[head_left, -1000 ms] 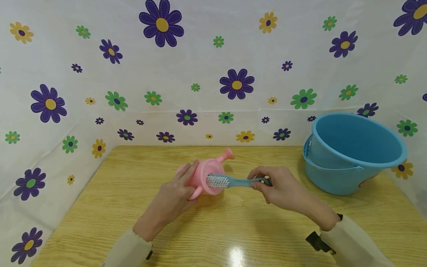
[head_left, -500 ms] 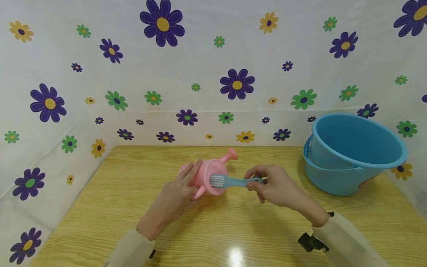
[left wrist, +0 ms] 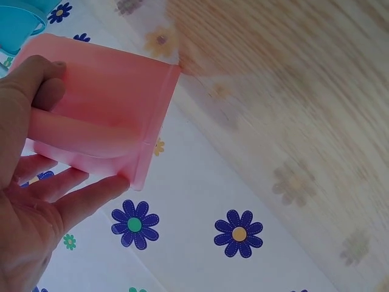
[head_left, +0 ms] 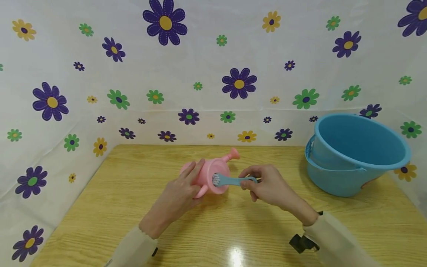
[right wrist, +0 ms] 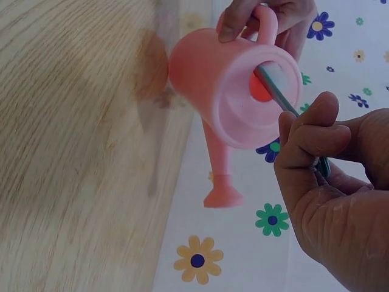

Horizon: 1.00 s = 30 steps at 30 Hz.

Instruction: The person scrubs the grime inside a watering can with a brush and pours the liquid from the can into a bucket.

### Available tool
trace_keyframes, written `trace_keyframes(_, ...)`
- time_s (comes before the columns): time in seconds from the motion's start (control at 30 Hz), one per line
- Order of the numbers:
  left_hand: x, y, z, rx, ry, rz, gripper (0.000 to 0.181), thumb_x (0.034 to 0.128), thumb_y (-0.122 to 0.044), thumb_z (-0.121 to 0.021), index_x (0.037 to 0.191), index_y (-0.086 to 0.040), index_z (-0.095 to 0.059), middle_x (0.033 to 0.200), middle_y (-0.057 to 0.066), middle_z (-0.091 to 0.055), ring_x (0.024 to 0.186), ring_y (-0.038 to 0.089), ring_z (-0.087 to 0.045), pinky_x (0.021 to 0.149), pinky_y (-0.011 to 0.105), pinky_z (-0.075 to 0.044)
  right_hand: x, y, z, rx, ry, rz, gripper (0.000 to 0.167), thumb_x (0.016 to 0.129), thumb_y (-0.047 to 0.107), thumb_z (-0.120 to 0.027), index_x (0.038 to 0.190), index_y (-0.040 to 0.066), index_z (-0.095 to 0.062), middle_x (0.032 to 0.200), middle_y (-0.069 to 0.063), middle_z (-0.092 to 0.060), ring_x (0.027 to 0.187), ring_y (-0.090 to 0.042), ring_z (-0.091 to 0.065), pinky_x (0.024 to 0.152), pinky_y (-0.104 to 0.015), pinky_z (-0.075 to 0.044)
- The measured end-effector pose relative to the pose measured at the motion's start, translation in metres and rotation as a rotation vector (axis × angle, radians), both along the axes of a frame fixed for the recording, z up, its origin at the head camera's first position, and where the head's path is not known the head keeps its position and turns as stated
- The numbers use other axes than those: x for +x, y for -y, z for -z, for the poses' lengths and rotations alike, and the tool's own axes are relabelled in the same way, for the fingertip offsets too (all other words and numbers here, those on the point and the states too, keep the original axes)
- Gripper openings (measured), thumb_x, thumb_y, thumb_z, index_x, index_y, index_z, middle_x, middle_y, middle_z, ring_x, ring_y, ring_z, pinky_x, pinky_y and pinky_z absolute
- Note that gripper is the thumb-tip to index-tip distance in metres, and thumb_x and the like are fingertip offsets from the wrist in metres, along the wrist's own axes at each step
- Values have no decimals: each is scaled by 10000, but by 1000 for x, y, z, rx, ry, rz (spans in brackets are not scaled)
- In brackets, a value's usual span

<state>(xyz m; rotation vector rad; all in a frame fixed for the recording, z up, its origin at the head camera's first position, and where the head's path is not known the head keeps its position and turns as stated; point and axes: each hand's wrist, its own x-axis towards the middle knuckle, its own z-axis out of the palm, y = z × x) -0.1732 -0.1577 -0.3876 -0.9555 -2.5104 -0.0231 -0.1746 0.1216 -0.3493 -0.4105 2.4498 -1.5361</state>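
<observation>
A pink watering can [head_left: 209,167] is tilted over the table with its mouth turned toward the right hand and its spout pointing to the back right. My left hand [head_left: 176,194] holds the can by its body and handle; the left wrist view has the thumb on the can's side [left wrist: 109,79] and the other fingers beneath. With thumb and fingers, my right hand [head_left: 270,185] pinches the handle of a light blue brush [head_left: 233,181]. White bristles at the brush's head sit in the can's opening [right wrist: 262,85], partly hidden by the rim.
A blue bucket [head_left: 333,181] with its handle hanging down stands at the right on the wooden table [head_left: 110,207]. White cloth [head_left: 197,55] with printed flowers rises behind the table and along its sides.
My right hand has moved left, pushing the brush deeper into the watering can, so fewer bristles show. The can has shifted slightly right in my left hand.
</observation>
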Motion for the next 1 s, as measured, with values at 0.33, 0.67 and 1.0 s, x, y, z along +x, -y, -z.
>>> trace_keyframes(0.33,0,-1,2,-3,-4,13,273,797,-273,-890,1031,-158,-811,1524,219,-521,1325,432,-590,732,400,-645,-1,11,5,-10,2,24,112,949,32,-684,1055,4,-703,711,-47,-655,499,-160,-580,462,-220,-450)
trace_keyframes(0.67,-1,-1,1,-44,-58,18,173,819,-275,-878,928,-197,-769,1513,216,-532,1304,424,-608,691,393,-647,-5,18,8,10,-69,-2,56,948,45,-696,1000,34,-678,736,-54,-624,503,-153,-602,457,-223,-455)
trace_keyframes(1.0,-1,-3,2,-32,-42,24,249,832,-269,-865,1059,-194,-797,1514,211,-531,1310,428,-600,705,412,-646,-9,22,21,143,-599,-223,108,909,-8,-732,976,70,-698,864,-16,-704,695,-60,-577,623,-174,-533)
